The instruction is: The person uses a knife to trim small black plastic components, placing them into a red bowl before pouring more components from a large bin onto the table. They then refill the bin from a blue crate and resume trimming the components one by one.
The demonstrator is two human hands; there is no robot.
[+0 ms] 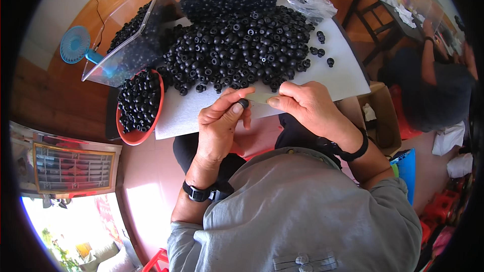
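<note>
My left hand [217, 127] pinches a small round black plastic part [244, 103] between thumb and fingers at the table's near edge. In my right hand [311, 107] is a thin, pale, flat blade [258, 97], gripped between thumb and curled fingers. The blade points left, its tip close to the black part; fingers hide whether the two touch. Just beyond both hands, a large heap of similar black parts [237, 53] covers much of the white tabletop [340, 58]. A few loose parts [321, 37] lie right of the heap.
A red bowl [135, 139] of black parts stands at the left edge. Two clear bins [126, 45] hold more, beside a clear plastic bag [308, 1]. A blue fan [75, 44] is far left. A cardboard box [387, 113] and another person [443, 95] are at right.
</note>
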